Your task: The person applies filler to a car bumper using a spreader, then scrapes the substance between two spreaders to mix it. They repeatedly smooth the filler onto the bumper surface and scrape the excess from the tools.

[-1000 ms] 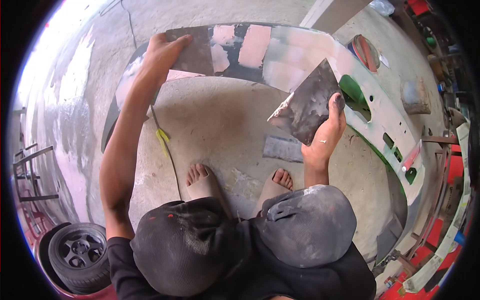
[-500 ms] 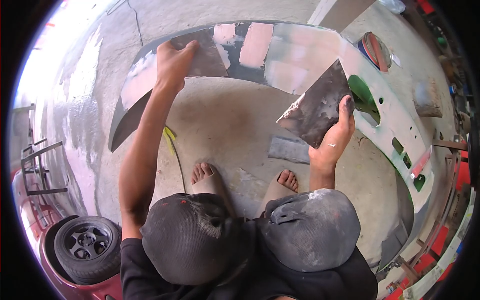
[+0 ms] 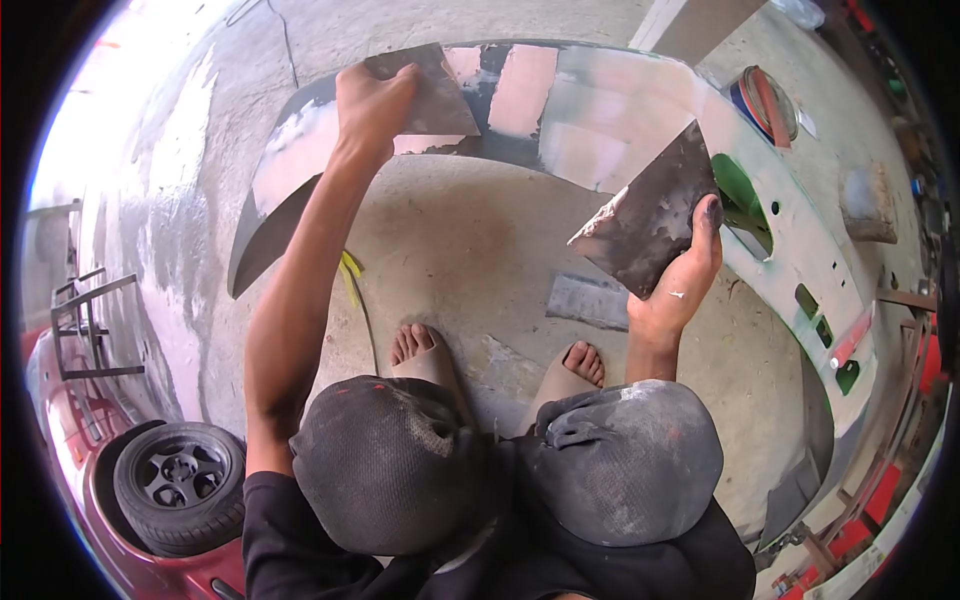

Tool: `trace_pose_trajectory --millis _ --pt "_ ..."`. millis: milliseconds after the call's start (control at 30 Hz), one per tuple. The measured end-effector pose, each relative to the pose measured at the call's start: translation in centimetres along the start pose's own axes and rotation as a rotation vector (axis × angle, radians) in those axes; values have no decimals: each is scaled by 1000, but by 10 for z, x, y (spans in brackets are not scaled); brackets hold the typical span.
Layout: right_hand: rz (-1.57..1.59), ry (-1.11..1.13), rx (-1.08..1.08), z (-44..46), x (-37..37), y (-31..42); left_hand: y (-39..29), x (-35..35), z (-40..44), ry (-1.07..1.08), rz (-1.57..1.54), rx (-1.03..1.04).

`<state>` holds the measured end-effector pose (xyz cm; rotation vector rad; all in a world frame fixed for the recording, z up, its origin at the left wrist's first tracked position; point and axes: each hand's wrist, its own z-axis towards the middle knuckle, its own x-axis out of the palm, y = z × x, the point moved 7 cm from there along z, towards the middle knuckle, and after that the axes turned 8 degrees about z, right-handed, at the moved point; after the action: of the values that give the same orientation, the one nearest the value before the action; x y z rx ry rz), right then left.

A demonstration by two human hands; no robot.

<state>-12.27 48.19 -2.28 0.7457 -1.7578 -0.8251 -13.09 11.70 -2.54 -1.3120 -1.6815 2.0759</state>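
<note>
My left hand [image 3: 372, 112] grips a flat dark putty spreader [image 3: 441, 95], which lies over the far left part of a car bumper [image 3: 625, 112]. Pink filler patches and grey primer cover the bumper's curved surface; the spreader and hand hide some of it. Over on the right, my right hand [image 3: 678, 278] holds up a dark square mixing plate [image 3: 662, 205], thumb on its face. Pale putty [image 3: 603, 218] clings along the plate's left edge. My right thumb tip is stained dark.
A round tin [image 3: 765, 105] stands beyond the bumper, near a post [image 3: 690, 28]. Between my sandalled feet and the bumper lies a grey flat piece [image 3: 588, 301] on the concrete. A wheel [image 3: 180, 487] rests at lower left, with a metal frame [image 3: 98, 325] behind it.
My left hand has slid the spreader a little rightward and away from me, baring pink filler below it. The right hand keeps the plate in much the same pose. The whole view shifted slightly.
</note>
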Motion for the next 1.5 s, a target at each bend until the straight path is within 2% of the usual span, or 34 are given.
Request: trace_pose_trajectory --millis 167,267,467,500,600,633,733,767,867,933,1133,1400,1500 --pt "-3 -24 8 0 0 0 4 9 16 14 66 4" --pt "-2 -19 17 -2 3 0 -6 13 15 22 -18 48" --pt "-24 19 16 -1 2 -6 -22 26 27 70 72 35" --pt "-33 20 18 -1 1 -7 -27 27 30 92 170 6" --pt "-34 26 15 -6 4 -7 -30 41 46 168 -74 95" --pt "-30 22 10 -7 5 -6 -28 42 57 245 -167 51" --pt "-48 8 -34 -7 -3 -1 -48 9 41 256 -429 -52" --pt "-46 -7 -38 -8 -6 2 -50 7 35 370 -459 66" --pt "-31 -28 -42 -10 -3 5 -25 -3 11 335 -259 55" --pt "-32 -32 -39 -11 -1 5 -13 -1 -11 384 -70 76" --pt "-24 41 -9 -10 2 -2 -1 12 -42 258 -112 58" --pt "13 4 -39 -6 3 3 -13 31 -41 105 -32 20" --pt "7 14 -38 -2 1 -1 -14 34 -43 64 -108 24"
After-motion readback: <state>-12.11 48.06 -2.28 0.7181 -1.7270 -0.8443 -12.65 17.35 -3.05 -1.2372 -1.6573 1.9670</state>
